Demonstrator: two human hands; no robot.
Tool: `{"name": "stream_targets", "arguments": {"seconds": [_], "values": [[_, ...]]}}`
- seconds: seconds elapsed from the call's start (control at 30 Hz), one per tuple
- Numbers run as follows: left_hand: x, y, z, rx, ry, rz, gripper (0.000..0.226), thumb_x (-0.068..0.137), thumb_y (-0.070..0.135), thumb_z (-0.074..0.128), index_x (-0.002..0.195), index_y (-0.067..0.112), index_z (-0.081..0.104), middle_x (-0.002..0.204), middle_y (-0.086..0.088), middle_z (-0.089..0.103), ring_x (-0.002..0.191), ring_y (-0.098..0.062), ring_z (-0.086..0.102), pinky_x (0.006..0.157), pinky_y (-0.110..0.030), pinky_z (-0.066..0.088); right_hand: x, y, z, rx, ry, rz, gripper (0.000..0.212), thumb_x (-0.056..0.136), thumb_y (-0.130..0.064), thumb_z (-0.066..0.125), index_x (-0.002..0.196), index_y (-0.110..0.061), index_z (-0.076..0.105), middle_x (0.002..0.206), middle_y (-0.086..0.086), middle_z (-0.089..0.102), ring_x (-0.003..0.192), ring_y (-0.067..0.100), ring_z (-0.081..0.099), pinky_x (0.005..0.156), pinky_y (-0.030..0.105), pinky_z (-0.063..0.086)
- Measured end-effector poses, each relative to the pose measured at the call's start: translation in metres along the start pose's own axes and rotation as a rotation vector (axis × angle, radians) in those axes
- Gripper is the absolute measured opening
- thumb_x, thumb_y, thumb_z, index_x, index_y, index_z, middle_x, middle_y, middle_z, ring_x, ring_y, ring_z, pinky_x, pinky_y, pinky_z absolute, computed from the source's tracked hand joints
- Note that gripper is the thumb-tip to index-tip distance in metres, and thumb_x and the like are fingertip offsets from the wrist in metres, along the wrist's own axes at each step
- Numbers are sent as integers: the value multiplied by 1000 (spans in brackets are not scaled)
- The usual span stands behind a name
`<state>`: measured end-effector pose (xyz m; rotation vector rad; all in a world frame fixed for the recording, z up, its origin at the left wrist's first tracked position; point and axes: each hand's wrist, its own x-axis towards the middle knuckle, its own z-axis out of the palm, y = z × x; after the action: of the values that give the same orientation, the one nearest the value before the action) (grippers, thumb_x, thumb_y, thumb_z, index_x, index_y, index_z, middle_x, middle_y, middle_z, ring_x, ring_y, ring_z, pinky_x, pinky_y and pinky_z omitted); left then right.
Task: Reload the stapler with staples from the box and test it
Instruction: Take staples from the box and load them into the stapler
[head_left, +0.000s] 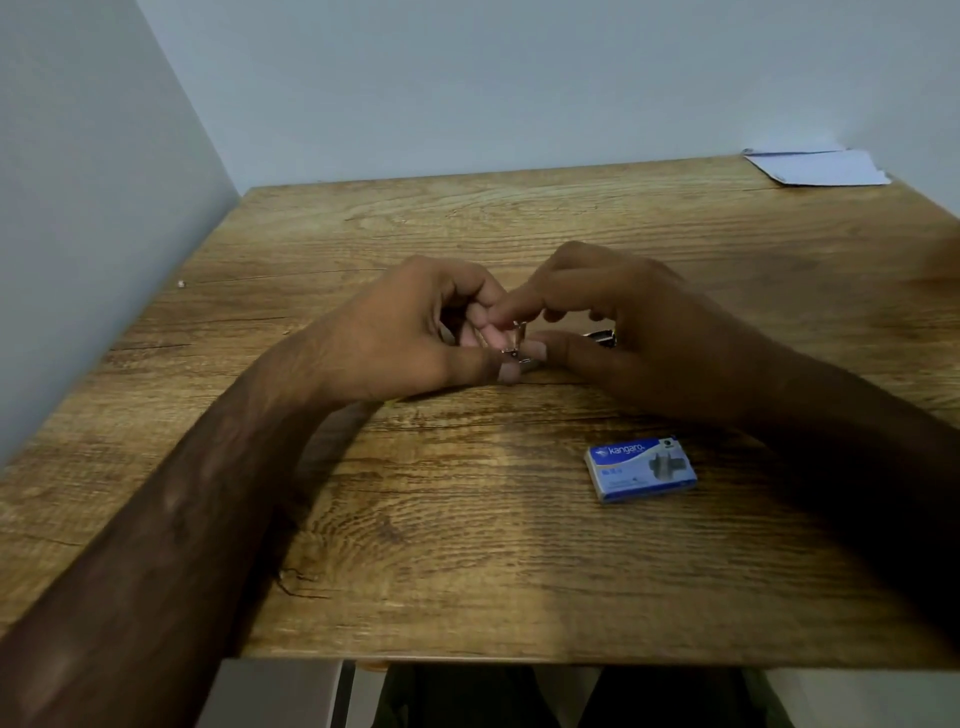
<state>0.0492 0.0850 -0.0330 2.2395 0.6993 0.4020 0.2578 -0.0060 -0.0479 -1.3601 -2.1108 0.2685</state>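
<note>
Nearest, the small blue cardboard staple box (641, 470) lies flat on the wood-grain counter (467, 545). Beyond it the left hand (415, 332) and right hand (639, 332) meet, each grip pinching the small silvery metal stapler (518, 343), which is mostly hidden between them. Farthest, white papers (818, 167) lie at the right corner.

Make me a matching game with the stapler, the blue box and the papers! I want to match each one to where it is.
Things:
1. stapler
2. staple box
3. papers

Places:
A. at the far right corner of the table
B. lying flat on the table, nearer the person than the hands
C. pinched between the left hand and the right hand

Pairs: 1-C, 2-B, 3-A
</note>
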Motion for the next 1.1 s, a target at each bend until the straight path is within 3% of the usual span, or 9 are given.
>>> {"name": "stream_targets", "arguments": {"seconds": [0.1, 0.4, 0.6, 0.87, 1.1], "values": [[0, -2, -2, 21, -18, -27, 28, 74, 14, 89, 98, 15, 74, 82, 6, 73, 73, -8, 66, 67, -25, 55, 3, 0, -3, -24, 14, 15, 20, 92, -29, 71, 112, -34, 74, 101, -13, 70, 96, 4, 63, 76, 22, 45], [3, -2, 1, 109, 7, -45, 22, 79, 11, 86, 98, 18, 78, 80, 7, 73, 66, 0, 62, 63, -15, 48, 3, -3, -10, 69, 34, 110, 14, 86, -15, 77, 98, -22, 81, 88, -10, 78, 81, 6, 73, 76, 36, 61], [3, 2, 2, 152, 12, -46, 21, 80, 11, 85, 98, 21, 78, 79, 10, 72, 65, 6, 61, 62, -7, 46, 4, -5, -15, 90, 15, 120, 15, 84, -12, 78, 95, -21, 82, 86, -10, 79, 81, 3, 74, 77, 31, 61], [1, 3, 2, 150, 1, -51, 20, 83, 8, 81, 98, 21, 79, 79, 10, 73, 66, 7, 61, 60, -4, 44, 3, -5, -17, 135, -15, 157, 14, 84, -15, 77, 97, -20, 82, 87, -6, 80, 79, 8, 75, 75, 33, 62], [-1, 3, 3, 153, -10, 0, 18, 80, 27, 85, 94, 35, 78, 86, 11, 72, 77, -2, 66, 66, -18, 51, 3, -6, -16, 136, -6, 161, 15, 84, -14, 79, 97, -20, 82, 86, -4, 80, 77, 8, 75, 74, 33, 62]]}}
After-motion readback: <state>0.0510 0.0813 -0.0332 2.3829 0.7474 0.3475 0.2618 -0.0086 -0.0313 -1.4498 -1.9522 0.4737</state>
